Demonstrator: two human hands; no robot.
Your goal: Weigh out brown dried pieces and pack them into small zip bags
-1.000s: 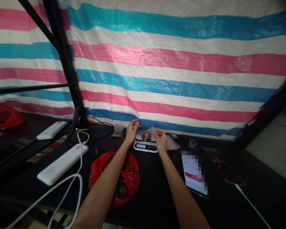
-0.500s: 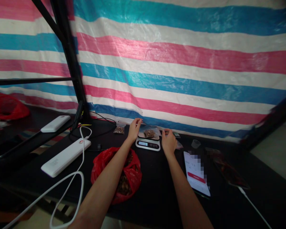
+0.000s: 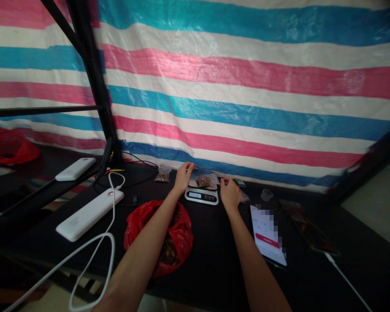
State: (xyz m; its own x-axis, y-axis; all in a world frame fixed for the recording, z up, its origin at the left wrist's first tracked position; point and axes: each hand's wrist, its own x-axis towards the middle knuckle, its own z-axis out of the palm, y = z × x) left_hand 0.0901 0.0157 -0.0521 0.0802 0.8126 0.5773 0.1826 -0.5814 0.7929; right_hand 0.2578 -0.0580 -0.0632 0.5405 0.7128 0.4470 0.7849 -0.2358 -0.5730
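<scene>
A small digital kitchen scale [image 3: 202, 196] with a lit display stands on the black table. On its platform lies a clear plastic bag [image 3: 204, 181] holding brown bits. Left of the scale, my left hand [image 3: 183, 178] hovers with its fingers loosely bent and apart, close to the bag's edge. My right hand [image 3: 230, 193] rests at the scale's right side, fingers loosely curled and apart; no object shows in either hand. Beneath my left forearm sits a red plastic bag [image 3: 182, 234] full of brown pieces, partly covered by the arm.
Another small filled clear bag [image 3: 163, 175] lies back left. A white power bank [image 3: 89, 214] with a looping cable is on the left. To the right are a lit phone [image 3: 268, 236], a small clear cup [image 3: 266, 195] and a dark phone [image 3: 312, 229]. Striped sheeting hangs behind.
Almost nothing differs. My right hand's fingers have shifted very slightly; the scale and the bag on it stay in place.
</scene>
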